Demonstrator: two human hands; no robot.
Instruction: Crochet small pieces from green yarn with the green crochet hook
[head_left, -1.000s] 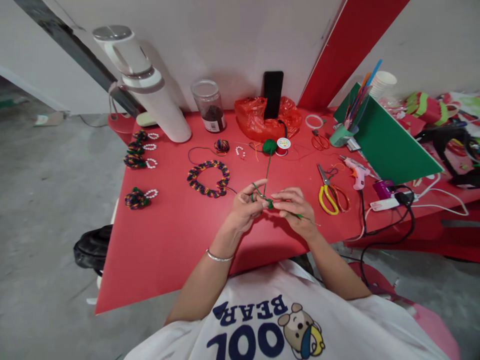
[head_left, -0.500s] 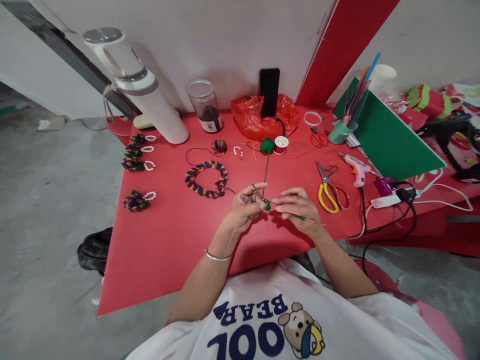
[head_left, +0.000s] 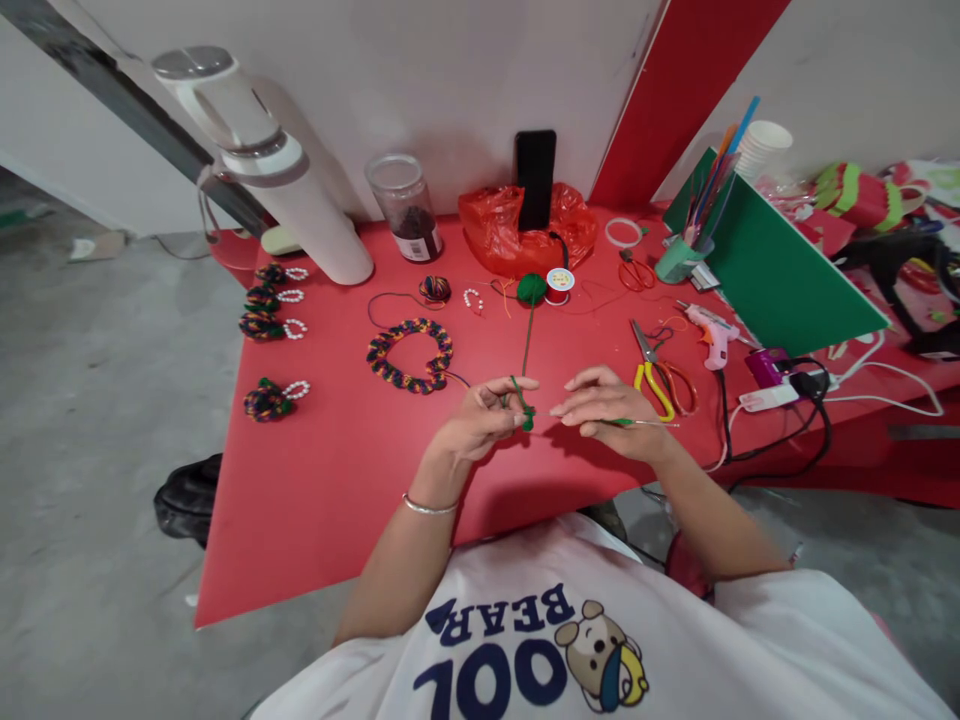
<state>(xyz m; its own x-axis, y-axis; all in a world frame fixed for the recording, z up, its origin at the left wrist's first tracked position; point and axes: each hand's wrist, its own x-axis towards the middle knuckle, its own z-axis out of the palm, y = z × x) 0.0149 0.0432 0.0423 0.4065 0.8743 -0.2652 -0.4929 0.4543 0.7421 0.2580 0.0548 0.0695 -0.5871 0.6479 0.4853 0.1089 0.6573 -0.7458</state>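
Between thumb and fingers, my left hand (head_left: 484, 415) pinches a small piece of green crochet (head_left: 529, 420). Green yarn loops over its index finger and runs back to a green yarn ball (head_left: 532, 289). A crochet hook (head_left: 626, 422) with a green grip is held in my right hand (head_left: 604, 410), its shaft pointing right past the wrist. A small gap separates the two hands. To the left lies a multicoloured crocheted ring (head_left: 410, 356), with a small multicoloured yarn ball (head_left: 434, 289) behind it.
Yellow-handled scissors (head_left: 652, 375), a pink glue gun (head_left: 711, 335) and a power strip (head_left: 772, 397) lie at right. Several yarn bundles with white bead loops (head_left: 268, 400) line the left edge. A tall white tumbler (head_left: 307, 215), a jar (head_left: 409, 210) and a phone (head_left: 535, 180) stand behind.
My right hand has drawn away to the right with the hook, so the gap to the green crochet is wider. My left hand has shifted slightly left, and the view has moved a little.
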